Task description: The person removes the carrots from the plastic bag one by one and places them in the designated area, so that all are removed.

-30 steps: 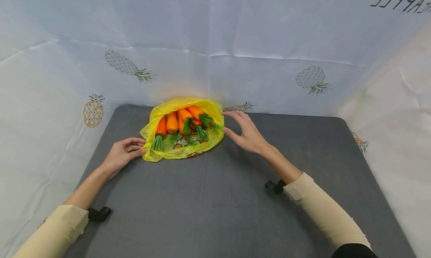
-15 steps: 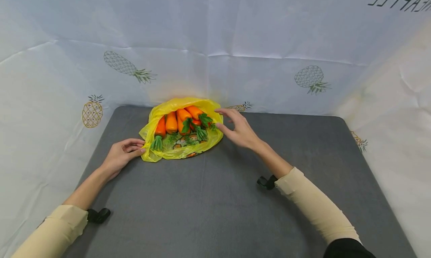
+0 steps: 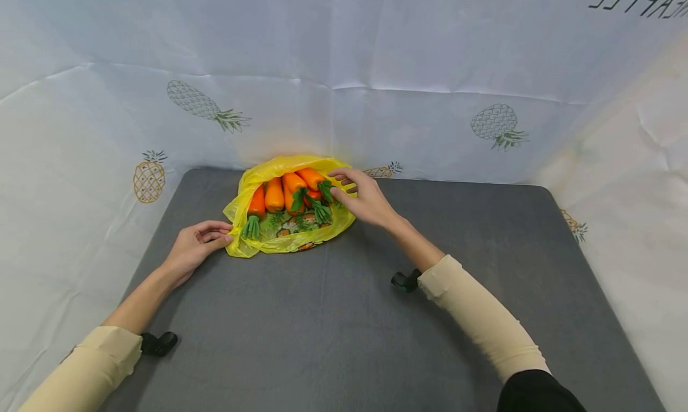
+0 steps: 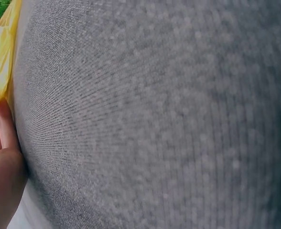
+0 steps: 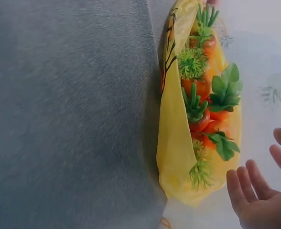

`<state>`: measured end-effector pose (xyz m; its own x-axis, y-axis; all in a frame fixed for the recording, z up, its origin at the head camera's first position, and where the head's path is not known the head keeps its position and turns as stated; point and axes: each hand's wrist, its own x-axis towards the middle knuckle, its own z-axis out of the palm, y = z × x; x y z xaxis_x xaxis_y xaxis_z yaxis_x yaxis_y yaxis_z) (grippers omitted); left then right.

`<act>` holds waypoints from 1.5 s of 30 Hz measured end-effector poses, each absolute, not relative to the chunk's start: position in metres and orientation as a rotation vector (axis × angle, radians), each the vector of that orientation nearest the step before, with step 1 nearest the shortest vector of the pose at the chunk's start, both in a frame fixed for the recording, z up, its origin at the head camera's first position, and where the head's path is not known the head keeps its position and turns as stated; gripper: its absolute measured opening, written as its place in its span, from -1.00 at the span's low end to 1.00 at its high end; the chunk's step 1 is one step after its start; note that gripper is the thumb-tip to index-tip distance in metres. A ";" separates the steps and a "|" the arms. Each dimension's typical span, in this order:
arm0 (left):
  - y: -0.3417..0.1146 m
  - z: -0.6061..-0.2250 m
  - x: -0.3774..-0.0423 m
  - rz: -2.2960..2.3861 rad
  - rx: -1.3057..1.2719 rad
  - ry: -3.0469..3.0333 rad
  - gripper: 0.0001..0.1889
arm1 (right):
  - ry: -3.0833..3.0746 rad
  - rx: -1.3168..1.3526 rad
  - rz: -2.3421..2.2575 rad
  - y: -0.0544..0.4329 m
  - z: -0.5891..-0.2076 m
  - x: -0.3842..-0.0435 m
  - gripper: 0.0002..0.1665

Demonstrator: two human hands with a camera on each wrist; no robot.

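A yellow plastic bag (image 3: 344, 224) lies on its side at the back of the grey table, its mouth facing me. Several orange carrots (image 3: 275, 196) with green tops (image 3: 251, 228) show inside it. At the bag's left edge, my left hand (image 3: 196, 248) pinches the plastic between thumb and fingers; the left wrist view shows this hand (image 4: 4, 176) at the bag's edge (image 4: 5, 52). My right hand (image 3: 368, 203) reaches over the right side of the mouth, fingertips near the rightmost leaves. In the right wrist view its fingers (image 5: 262, 183) are spread and hold nothing.
The grey tabletop (image 3: 333, 328) extends in front of the bag and to its right. Close behind the bag hangs a white cloth (image 3: 419, 137) printed with pineapples, which also lines both sides. Black wrist mounts (image 3: 159, 343) stick out at both cuffs.
My right hand has moved left, from beside the bag's right edge to over its mouth. The left hand, bag and carrots have stayed practically still.
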<state>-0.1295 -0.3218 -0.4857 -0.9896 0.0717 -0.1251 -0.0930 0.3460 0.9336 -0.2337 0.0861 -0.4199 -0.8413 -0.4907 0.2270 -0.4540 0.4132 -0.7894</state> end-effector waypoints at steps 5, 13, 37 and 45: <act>-0.321 -0.486 -0.130 1.732 -0.040 2.432 -0.59 | 2.600 -0.834 -1.454 0.075 -0.424 -0.241 -0.52; -0.320 -0.485 -0.131 1.723 -0.103 2.402 -0.58 | 2.584 -0.740 -1.487 0.059 -0.435 -0.257 -0.55; -0.320 -0.485 -0.130 1.702 -0.161 2.420 -0.49 | 2.592 -0.532 -1.469 0.030 -0.448 -0.270 -0.52; -0.320 -0.488 -0.131 1.691 -0.158 2.435 -0.48 | 2.627 -0.521 -1.484 0.028 -0.450 -0.268 -0.53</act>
<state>-0.1313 -0.3200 -0.4882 -0.9796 0.0111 -0.2008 -0.1843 0.3501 0.9184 -0.2684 0.0281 -0.4503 -0.9391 -0.3300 0.0960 -0.2526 0.4733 -0.8439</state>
